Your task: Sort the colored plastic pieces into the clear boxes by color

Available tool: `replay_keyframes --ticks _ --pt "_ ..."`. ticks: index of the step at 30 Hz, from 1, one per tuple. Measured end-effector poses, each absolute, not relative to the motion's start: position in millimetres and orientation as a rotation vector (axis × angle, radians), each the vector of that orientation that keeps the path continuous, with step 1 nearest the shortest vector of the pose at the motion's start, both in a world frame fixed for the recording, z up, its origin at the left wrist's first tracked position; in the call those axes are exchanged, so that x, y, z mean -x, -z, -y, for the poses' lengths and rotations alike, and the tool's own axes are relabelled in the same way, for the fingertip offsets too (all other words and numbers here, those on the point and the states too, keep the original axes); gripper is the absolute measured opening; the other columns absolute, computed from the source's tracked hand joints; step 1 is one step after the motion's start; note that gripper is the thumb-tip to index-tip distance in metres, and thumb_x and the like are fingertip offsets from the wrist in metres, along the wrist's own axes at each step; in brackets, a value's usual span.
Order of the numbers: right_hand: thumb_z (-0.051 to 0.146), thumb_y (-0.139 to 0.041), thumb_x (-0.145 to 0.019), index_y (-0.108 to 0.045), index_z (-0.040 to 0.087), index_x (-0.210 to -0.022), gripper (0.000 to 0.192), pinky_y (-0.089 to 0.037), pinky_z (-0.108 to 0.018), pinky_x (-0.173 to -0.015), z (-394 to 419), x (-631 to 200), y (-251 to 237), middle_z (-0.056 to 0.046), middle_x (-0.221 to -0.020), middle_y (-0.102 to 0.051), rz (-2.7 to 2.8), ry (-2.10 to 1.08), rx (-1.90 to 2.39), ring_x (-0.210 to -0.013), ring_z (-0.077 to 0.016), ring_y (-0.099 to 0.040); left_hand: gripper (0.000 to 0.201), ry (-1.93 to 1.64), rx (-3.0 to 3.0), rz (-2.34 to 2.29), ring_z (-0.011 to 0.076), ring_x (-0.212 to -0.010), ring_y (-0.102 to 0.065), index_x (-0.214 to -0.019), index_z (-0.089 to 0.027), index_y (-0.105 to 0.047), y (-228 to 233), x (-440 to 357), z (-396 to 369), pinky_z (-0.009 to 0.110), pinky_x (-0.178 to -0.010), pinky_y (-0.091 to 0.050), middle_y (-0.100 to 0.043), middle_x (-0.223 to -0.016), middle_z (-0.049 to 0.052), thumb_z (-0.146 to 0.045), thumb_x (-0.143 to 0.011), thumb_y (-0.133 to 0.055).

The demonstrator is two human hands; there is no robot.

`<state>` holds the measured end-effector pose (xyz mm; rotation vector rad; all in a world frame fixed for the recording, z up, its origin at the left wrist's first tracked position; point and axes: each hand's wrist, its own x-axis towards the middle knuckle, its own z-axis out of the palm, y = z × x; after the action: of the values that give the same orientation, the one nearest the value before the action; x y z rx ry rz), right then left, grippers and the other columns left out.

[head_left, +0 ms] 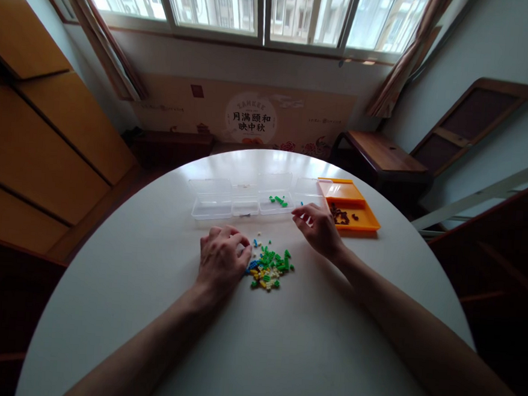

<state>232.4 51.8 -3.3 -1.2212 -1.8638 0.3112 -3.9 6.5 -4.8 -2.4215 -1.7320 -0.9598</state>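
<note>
A loose pile of small toy bricks [268, 267] in green, blue, yellow and cream lies on the white round table [253, 354]. My left hand [224, 255] rests on the tabletop at the pile's left edge, its fingers bent and apart, thumb beside the blue bricks. Over the table, just in front of the clear box's right end, hovers my right hand [318, 226]; its fingers are slightly parted and I see nothing between them. Several green bricks [278, 201] lie in one compartment of the clear plastic box [211, 209]. A tiny blue brick [302, 204] shows behind my right hand.
An orange box [366, 223] holding dark brown bricks [340, 215] stands right of the clear box, partly behind my right hand. Beyond the table are a wooden chair [385, 152], a printed banner [291, 121] and windows. Wooden cabinets [46, 146] are on the left.
</note>
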Motion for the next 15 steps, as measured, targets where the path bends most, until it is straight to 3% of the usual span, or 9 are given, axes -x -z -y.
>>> replay_keyframes --ticks 7,15 --pt "0.019 -0.058 -0.084 -0.068 0.017 -0.088 0.011 -0.046 -0.025 -0.062 -32.5 -209.5 -0.3 -0.004 -0.083 -0.065 1.922 -0.510 1.117 -0.068 -0.0122 -0.058 0.010 0.963 2.541 1.671 0.0253 -0.092 -0.052 -0.078 -0.022 -0.067 4.3 6.7 -7.4 0.039 -0.078 -0.034 -0.066 -0.090 0.004 -0.027 -0.083 -0.060" --pt "0.031 -0.058 -0.085 -0.070 0.013 -0.089 0.022 -0.044 -0.024 -0.062 -16.5 -185.5 -8.7 -0.003 -0.076 -0.066 1.887 -1.178 0.888 -0.066 -0.0114 -0.056 0.006 1.269 2.470 1.294 0.0197 -0.087 -0.053 -0.084 -0.020 -0.066 -5.7 1.9 2.7 0.036 -0.081 -0.036 -0.066 -0.086 0.004 -0.024 -0.085 -0.062"
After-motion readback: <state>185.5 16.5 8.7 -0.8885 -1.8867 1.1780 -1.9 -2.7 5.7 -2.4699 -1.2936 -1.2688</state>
